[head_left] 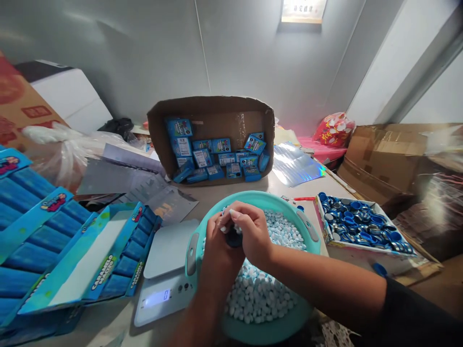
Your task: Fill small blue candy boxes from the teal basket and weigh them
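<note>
My left hand (221, 246) is wrapped round a small dark round container (234, 239), most of it hidden by my fingers. My right hand (256, 233) is closed at the container's upper side, fingers curled and touching it. A few white candies show between the fingers of both hands. Both hands are above a turquoise basin (314, 246) with grey handles. Many small white and pale blue candies (253, 299) fill much of it.
Left of the basin stands a scale (162, 289) reading 0, beside blue display boxes (97, 260). Behind, a cardboard box (213, 108) holds several small blue packs. To the right are a tray (321, 231) of blue caps, a loose blue cap (379, 269) and a red pen (304, 198).
</note>
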The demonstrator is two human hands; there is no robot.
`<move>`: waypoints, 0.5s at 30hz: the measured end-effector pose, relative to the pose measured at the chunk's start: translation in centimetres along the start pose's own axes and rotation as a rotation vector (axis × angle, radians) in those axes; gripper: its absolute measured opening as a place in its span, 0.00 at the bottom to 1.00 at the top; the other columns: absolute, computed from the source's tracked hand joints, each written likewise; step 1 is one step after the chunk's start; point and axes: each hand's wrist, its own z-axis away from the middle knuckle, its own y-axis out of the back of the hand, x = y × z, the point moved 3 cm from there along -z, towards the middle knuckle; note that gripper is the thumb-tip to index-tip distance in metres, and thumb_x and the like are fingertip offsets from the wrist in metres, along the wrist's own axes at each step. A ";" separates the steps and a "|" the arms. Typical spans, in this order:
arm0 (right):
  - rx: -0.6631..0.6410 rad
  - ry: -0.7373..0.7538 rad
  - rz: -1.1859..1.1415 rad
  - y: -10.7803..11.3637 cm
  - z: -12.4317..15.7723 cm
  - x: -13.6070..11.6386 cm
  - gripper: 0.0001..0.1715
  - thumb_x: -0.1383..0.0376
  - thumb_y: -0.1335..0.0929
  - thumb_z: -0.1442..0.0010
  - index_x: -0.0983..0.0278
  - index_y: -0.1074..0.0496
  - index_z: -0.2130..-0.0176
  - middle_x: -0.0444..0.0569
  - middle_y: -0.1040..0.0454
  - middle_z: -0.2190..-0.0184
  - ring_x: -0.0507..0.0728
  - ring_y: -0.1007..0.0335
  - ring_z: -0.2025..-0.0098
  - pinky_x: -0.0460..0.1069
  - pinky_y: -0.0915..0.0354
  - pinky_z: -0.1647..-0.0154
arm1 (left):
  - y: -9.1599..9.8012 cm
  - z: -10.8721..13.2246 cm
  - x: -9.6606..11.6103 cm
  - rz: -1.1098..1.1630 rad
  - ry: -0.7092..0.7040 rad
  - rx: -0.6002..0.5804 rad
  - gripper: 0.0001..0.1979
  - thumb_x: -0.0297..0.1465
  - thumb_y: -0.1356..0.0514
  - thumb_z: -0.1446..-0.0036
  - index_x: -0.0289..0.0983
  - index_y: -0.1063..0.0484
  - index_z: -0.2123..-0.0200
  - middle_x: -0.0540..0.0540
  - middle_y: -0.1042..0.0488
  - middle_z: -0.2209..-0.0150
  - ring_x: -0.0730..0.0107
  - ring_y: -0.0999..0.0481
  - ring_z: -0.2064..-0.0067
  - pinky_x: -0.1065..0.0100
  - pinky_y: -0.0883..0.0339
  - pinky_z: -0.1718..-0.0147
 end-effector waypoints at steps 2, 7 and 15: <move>0.003 0.000 -0.022 0.0 0.0 0.0 0.14 0.62 0.35 0.43 0.63 0.29 0.78 0.44 0.31 0.79 0.53 0.35 0.74 0.49 0.39 0.68 | 0.1 0.1 0.1 -0.005 -0.034 -0.012 0.18 0.30 0.39 0.47 0.40 0.30 0.51 0.43 0.32 0.51 0.62 0.26 0.52 0.61 0.28 0.51; 0.033 0.018 -0.033 0.1 0.1 0.2 0.13 0.62 0.33 0.42 0.64 0.28 0.76 0.43 0.31 0.79 0.51 0.37 0.75 0.48 0.39 0.71 | 0.3 0.1 -0.2 -0.047 -0.111 -0.004 0.15 0.29 0.39 0.45 0.43 0.31 0.53 0.45 0.31 0.51 0.63 0.27 0.50 0.58 0.29 0.48; 0.072 0.028 -0.143 0.1 0.3 0.7 0.11 0.65 0.32 0.45 0.62 0.23 0.61 0.40 0.29 0.77 0.50 0.36 0.76 0.47 0.37 0.71 | 0.2 0.0 -0.4 -0.076 -0.138 0.002 0.19 0.29 0.39 0.44 0.45 0.32 0.49 0.44 0.31 0.49 0.60 0.27 0.46 0.56 0.29 0.46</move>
